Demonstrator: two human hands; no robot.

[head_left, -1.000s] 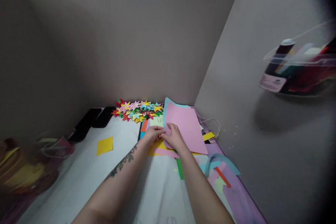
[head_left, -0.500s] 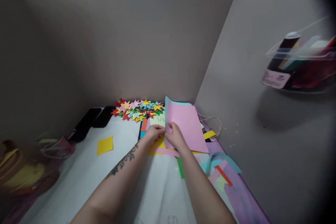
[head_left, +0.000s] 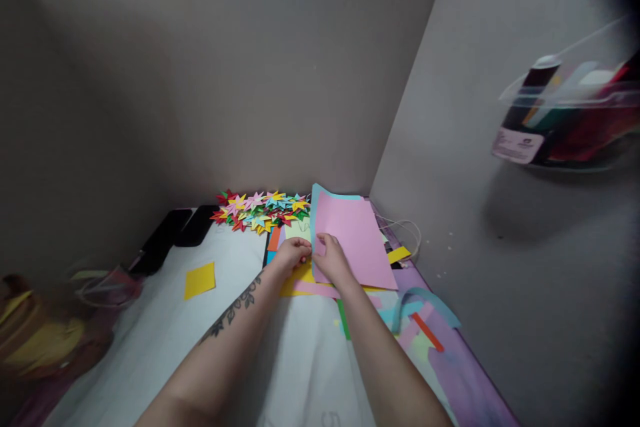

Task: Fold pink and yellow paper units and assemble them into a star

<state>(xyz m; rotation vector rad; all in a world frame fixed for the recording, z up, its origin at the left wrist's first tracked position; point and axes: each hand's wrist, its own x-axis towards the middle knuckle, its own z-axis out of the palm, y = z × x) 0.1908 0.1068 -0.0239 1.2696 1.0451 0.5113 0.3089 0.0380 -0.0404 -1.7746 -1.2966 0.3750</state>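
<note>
A pink sheet of paper point(head_left: 357, 233) lies over a light blue sheet point(head_left: 314, 210), whose strip shows along the left and top edges. The left side of both sheets is lifted and curls up. My left hand point(head_left: 294, 253) has its fingers pinched together at the blue sheet's left edge. Beside it, my right hand point(head_left: 330, 257) is closed on the same edge, thumb and fingers over the pink side. Their fingertips almost meet. Under the hands lie yellow paper point(head_left: 299, 280) and a pink strip point(head_left: 315, 289).
Folded paper stars point(head_left: 260, 209) are piled at the back by the wall. A yellow square point(head_left: 200, 280) and dark phone-like objects point(head_left: 197, 225) lie left. Paper scraps point(head_left: 420, 327) are strewn right. A clear container point(head_left: 565, 120) hangs on the right wall.
The sheets' left edge has shifted slightly left, and a wider strip of blue shows beside the pink. Both hands keep nearly the same place and grip.
</note>
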